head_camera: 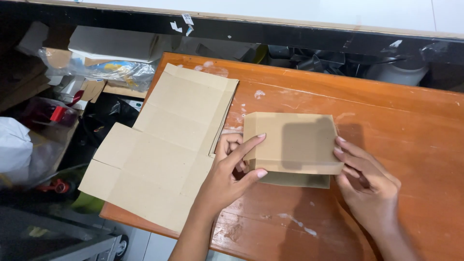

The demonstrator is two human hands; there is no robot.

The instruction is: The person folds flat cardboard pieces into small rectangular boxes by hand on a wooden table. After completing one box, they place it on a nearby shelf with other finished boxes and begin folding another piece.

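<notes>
A small brown cardboard box (290, 140), partly folded, rests on the orange wooden table (386, 111). My left hand (232, 169) grips its left side, thumb and forefinger on the near-left corner. My right hand (367, 183) presses fingertips against the box's right edge. A lower flap (299, 180) pokes out under the box toward me. To the left lies a stack of flat unfolded cardboard blanks (164, 150), overhanging the table's left edge.
Left of the table is clutter: a white box (113, 43), a crumpled clear plastic bag (116, 72), cardboard pieces, a white bag (14, 145) and red items (58, 113). A black ledge (290, 31) runs behind the table. White scuffs mark the table's front.
</notes>
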